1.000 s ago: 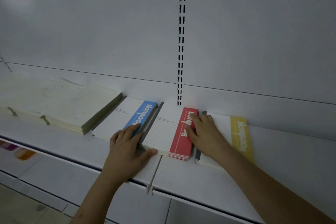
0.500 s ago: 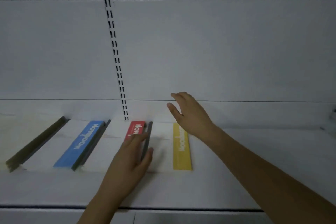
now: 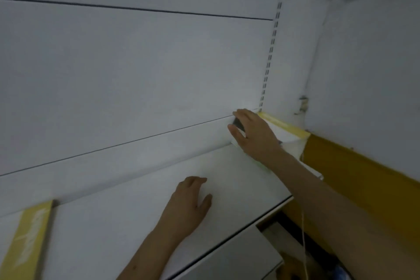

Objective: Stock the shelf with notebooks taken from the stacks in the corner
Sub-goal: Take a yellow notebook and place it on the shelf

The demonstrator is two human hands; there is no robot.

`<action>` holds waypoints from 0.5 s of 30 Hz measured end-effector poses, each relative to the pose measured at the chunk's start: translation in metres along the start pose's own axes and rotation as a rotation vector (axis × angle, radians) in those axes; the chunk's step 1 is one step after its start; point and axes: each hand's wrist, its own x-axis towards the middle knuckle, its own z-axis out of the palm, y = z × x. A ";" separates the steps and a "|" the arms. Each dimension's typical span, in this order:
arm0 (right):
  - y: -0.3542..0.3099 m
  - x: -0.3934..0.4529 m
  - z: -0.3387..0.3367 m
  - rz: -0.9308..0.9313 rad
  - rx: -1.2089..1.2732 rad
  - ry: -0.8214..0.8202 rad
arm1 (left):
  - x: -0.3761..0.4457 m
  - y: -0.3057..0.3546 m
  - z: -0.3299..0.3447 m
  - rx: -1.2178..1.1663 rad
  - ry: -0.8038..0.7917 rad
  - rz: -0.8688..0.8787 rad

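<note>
A stack of notebooks point(image 3: 288, 134) with white covers and a yellow stripe sits in the corner at the shelf's right end. My right hand point(image 3: 254, 136) lies over its left side. Its fingers and thumb curl round the dark grey spine point(image 3: 238, 123) of the top notebook. My left hand point(image 3: 191, 200) hovers low over the bare white shelf point(image 3: 127, 218), fingers loosely bent, holding nothing. A yellow-striped notebook point(image 3: 29, 236) lies flat on the shelf at the lower left, cut off by the frame edge.
The white back panel point(image 3: 136, 70) rises behind the shelf, with a slotted upright point(image 3: 271, 48) beside the corner. A yellow band point(image 3: 354, 168) runs along the right wall. A lower shelf point(image 3: 238, 257) and a thin hanging cord point(image 3: 303, 211) show past the shelf's right end.
The view swung right from the row of blue, red and yellow notebooks to the corner. My right hand left the yellow notebook and reached the corner stack. My left hand came off the red notebook.
</note>
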 end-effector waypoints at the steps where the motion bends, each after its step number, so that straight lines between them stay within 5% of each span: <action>1: 0.025 -0.002 -0.007 0.025 -0.031 -0.004 | 0.013 0.010 0.013 -0.005 -0.015 0.005; 8: 0.133 -0.041 -0.015 0.048 -0.090 -0.233 | 0.076 0.045 0.086 0.190 -0.065 -0.091; 11: 0.141 -0.065 -0.005 -0.066 -0.029 -0.036 | 0.067 0.049 0.083 0.124 -0.029 -0.041; 15: 0.121 -0.081 0.012 -0.300 0.058 0.363 | 0.073 0.060 0.064 -0.539 0.035 -0.261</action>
